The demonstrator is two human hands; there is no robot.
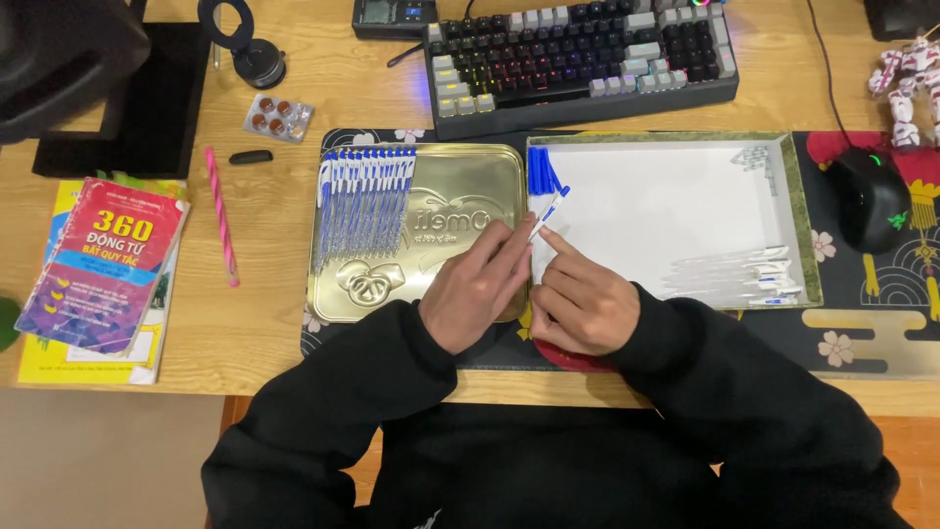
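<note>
My left hand (477, 286) and my right hand (580, 300) meet at the gap between a gold tin lid (460, 186) and a shallow white tray (666, 211). Together their fingertips pinch one pen with a blue cap (549, 212), tilted up to the right. A row of several finished blue-and-white pens (364, 201) lies on the left part of the tin lid. A few loose blue caps (541, 173) rest in the tray's left corner. Several clear pen barrels (734, 274) lie at the tray's lower right.
A keyboard (583, 54) stands behind the tray. A black mouse (869, 199) is on the patterned mat at right. On the wooden desk at left lie a pink pencil (221, 216), a blister pack (278, 118), a black cap (251, 157) and stacked books (103, 264).
</note>
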